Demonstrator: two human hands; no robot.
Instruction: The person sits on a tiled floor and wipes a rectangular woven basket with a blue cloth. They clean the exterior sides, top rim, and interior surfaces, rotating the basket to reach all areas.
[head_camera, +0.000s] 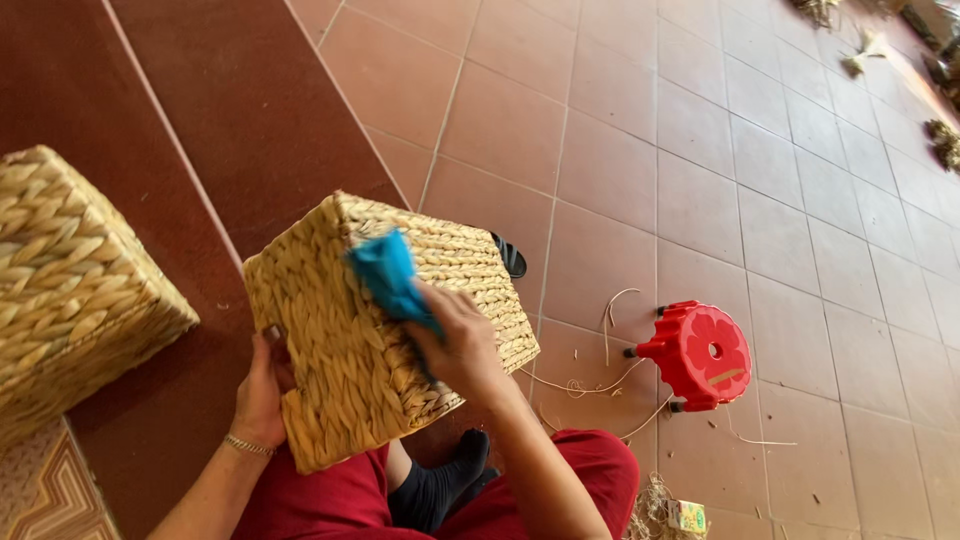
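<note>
The basket is propped on the lap, tilted, bottom facing up. The left hand braces its lower left edge, fingers curled around the rim. The right hand has its fingers pressed together around a blue cloth, which lies flat on the weave near the top corner. I'd keep the cloth moving along the braids, not across, so it doesn't snag loose fibres. A second basket sits on the step to the left.

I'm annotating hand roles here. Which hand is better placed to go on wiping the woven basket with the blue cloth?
Likely the right hand: it holds the blue cloth against the woven basket. The left hand grips the basket's lower left edge, steadying it.
</note>
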